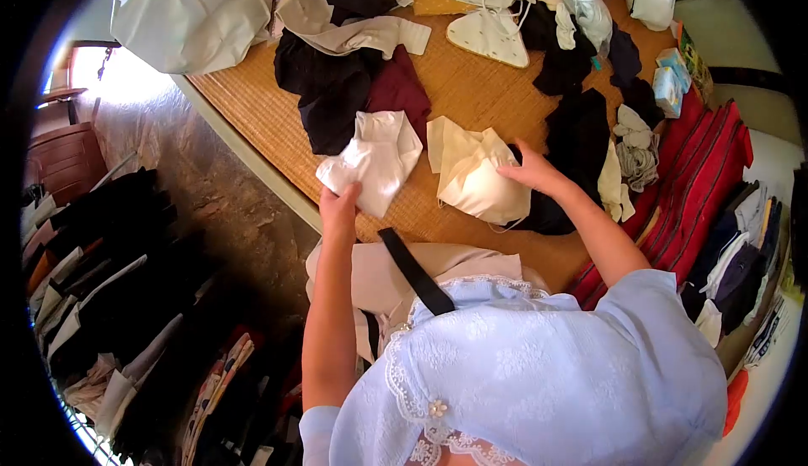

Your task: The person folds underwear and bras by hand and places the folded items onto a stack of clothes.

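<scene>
White in the left, cream under the right!

And here we are at the surface point(471, 96), its top a woven tan mat, with both my hands in play. My left hand point(339, 203) is closed on the near edge of the white garment point(383, 150), thumb on top, the cloth spreading away from me in loose folds. Across to my right hand point(532, 170): it's part open, thumb and fingers apart, laid on the right side of the cream garment point(481, 184). Whether any fingers pinch it from beneath, I cannot tell. That cream garment lies on the mat, smooth and rounded on its near side, flatter and folded at its far left. A gap of bare mat separates the two pieces.

Just beyond the white garment comes the maroon cloth point(400, 92), beside the black clothing point(324, 87), with the grey-beige strip point(362, 35) stretched across the top of that pile. Farther out, the white patterned piece with thin straps point(490, 35) lies near the far edge. Over on the right, more dark clothing point(581, 142) sits just past my right hand, then the crumpled grey cloth point(637, 146) and the red striped fabric point(694, 180).
</scene>
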A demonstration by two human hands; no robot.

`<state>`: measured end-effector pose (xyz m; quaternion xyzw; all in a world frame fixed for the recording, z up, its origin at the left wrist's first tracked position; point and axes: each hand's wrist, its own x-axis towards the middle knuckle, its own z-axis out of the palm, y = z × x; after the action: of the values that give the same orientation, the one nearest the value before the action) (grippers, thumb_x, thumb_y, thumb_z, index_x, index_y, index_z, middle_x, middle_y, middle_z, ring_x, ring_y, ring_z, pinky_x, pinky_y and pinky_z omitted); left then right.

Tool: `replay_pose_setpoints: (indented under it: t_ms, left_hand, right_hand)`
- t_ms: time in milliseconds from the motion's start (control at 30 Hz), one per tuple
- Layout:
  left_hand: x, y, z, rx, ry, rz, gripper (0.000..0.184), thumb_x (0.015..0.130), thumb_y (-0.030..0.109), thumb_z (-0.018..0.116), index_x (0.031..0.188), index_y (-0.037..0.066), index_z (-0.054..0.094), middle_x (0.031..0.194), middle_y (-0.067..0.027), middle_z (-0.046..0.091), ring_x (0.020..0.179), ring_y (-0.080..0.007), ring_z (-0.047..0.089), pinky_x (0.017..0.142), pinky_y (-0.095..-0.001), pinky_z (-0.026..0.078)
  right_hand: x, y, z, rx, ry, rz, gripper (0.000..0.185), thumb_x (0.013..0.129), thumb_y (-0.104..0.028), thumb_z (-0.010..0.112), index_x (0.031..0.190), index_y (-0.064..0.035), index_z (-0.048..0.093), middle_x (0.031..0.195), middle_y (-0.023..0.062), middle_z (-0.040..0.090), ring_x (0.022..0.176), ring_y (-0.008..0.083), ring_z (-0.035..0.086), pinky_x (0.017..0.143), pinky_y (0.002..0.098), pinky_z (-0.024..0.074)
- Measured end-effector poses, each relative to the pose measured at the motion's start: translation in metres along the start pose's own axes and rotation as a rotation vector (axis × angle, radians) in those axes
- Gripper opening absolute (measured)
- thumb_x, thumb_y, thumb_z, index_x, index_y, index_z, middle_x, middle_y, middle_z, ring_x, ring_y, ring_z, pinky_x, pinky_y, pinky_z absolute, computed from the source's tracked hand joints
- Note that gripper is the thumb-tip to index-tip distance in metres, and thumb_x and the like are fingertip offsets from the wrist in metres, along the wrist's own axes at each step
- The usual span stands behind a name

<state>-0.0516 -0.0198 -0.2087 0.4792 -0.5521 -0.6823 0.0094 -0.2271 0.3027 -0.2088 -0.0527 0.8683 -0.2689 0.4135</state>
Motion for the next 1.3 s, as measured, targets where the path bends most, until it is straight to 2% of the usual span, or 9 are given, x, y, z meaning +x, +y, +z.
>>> replay_pose_setpoints:
  t_ms: [167, 267, 433, 533, 667, 767, 867, 1100, 1300]
  left_hand:
    - [-0.005, -0.025, -0.032, 0.482, 0.177, 0.127, 0.032, 0.071, 0.016, 0.061, 0.095, -0.001, 0.050, 0.082, -0.0126, 0.059, 0.076, -0.0235, 0.057, 0.070, -0.0327, 0.045]
    - [-0.010, -0.023, -0.028, 0.587, 0.235, 0.194, 0.034, 0.072, 0.015, 0.063, 0.097, -0.003, 0.049, 0.087, -0.0142, 0.059, 0.078, -0.0229, 0.057, 0.071, -0.0308, 0.045]
    - [-0.037, -0.012, -0.006, 0.831, 0.530, 0.430, 0.064, 0.069, 0.016, 0.067, 0.123, 0.001, 0.036, 0.119, -0.0247, 0.038, 0.112, -0.0394, 0.035, 0.096, -0.0436, 0.029]
    - [-0.053, -0.006, -0.004, 0.923, 0.404, 0.756, 0.059, 0.068, 0.013, 0.066, 0.119, 0.001, 0.040, 0.117, -0.0242, 0.041, 0.110, -0.0388, 0.038, 0.094, -0.0432, 0.031]
    - [-0.067, -0.009, 0.021, 0.908, -0.031, 0.759, 0.050, 0.061, 0.005, 0.064, 0.108, 0.003, 0.049, 0.115, -0.0193, 0.044, 0.109, -0.0358, 0.040, 0.093, -0.0416, 0.034]
    - [-0.092, 0.007, 0.039, 0.922, -0.239, 0.838, 0.059, 0.056, 0.003, 0.063, 0.113, 0.006, 0.046, 0.117, -0.0151, 0.044, 0.113, -0.0357, 0.038, 0.096, -0.0426, 0.031]
    - [-0.112, 0.032, 0.060, 0.849, -0.425, 0.992, 0.061, 0.056, 0.007, 0.065, 0.115, 0.009, 0.046, 0.117, -0.0132, 0.044, 0.114, -0.0350, 0.037, 0.098, -0.0448, 0.028]
    - [-0.146, 0.113, 0.071, 0.651, -0.494, 1.178, 0.054, 0.053, 0.009, 0.068, 0.105, 0.014, 0.052, 0.122, -0.0097, 0.040, 0.119, -0.0314, 0.033, 0.098, -0.0463, 0.026]
    - [-0.165, 0.151, 0.054, 0.694, -0.547, 1.270, 0.035, 0.054, 0.008, 0.066, 0.088, 0.011, 0.056, 0.116, -0.0093, 0.046, 0.118, -0.0318, 0.035, 0.098, -0.0462, 0.026]
  right_hand:
    - [-0.004, -0.019, 0.008, -0.334, 0.077, -0.103, 0.093, 0.063, -0.041, 0.068, 0.133, -0.0002, 0.022, 0.133, 0.0241, 0.029, 0.123, 0.0356, 0.029, 0.101, 0.0380, 0.0260]
    - [-0.009, -0.031, 0.006, -0.160, -0.046, -0.186, 0.090, 0.064, -0.036, 0.068, 0.133, 0.0008, 0.022, 0.133, 0.0245, 0.028, 0.125, 0.0338, 0.026, 0.102, 0.0366, 0.0250]
    - [-0.020, -0.054, 0.007, -0.392, -0.103, -0.207, 0.081, 0.064, -0.035, 0.067, 0.133, -0.0122, 0.029, 0.128, 0.0230, 0.034, 0.121, 0.0409, 0.028, 0.100, 0.0414, 0.0253]
    - [-0.024, -0.063, 0.010, -0.574, -0.047, -0.471, 0.073, 0.065, -0.039, 0.065, 0.128, -0.0160, 0.037, 0.123, 0.0216, 0.039, 0.117, 0.0434, 0.030, 0.100, 0.0474, 0.0227]
    - [-0.022, -0.065, 0.026, -1.060, -0.218, -0.557, 0.055, 0.065, -0.043, 0.064, 0.110, -0.0130, 0.055, 0.123, 0.0219, 0.038, 0.118, 0.0394, 0.031, 0.099, 0.0514, 0.0199]
    - [-0.027, -0.064, 0.017, -0.691, -0.447, -0.643, 0.039, 0.066, -0.036, 0.066, 0.096, -0.0118, 0.061, 0.124, 0.0225, 0.037, 0.121, 0.0378, 0.028, 0.100, 0.0502, 0.0203]
    - [-0.079, -0.109, -0.020, -0.832, -0.355, -0.923, 0.035, 0.068, -0.025, 0.065, 0.100, -0.0134, 0.060, 0.127, 0.0220, 0.036, 0.123, 0.0356, 0.028, 0.101, 0.0485, 0.0203]
    - [-0.142, -0.184, -0.097, -0.575, -0.285, -1.248, 0.021, 0.063, -0.020, 0.070, 0.071, -0.0056, 0.057, 0.121, 0.0220, 0.042, 0.114, 0.0380, 0.037, 0.097, 0.0462, 0.0278]
    - [-0.166, -0.233, -0.118, -0.596, -0.416, -1.329, 0.023, 0.062, -0.016, 0.071, 0.073, -0.0051, 0.055, 0.098, 0.0134, 0.052, 0.094, 0.0316, 0.050, 0.082, 0.0399, 0.0387]
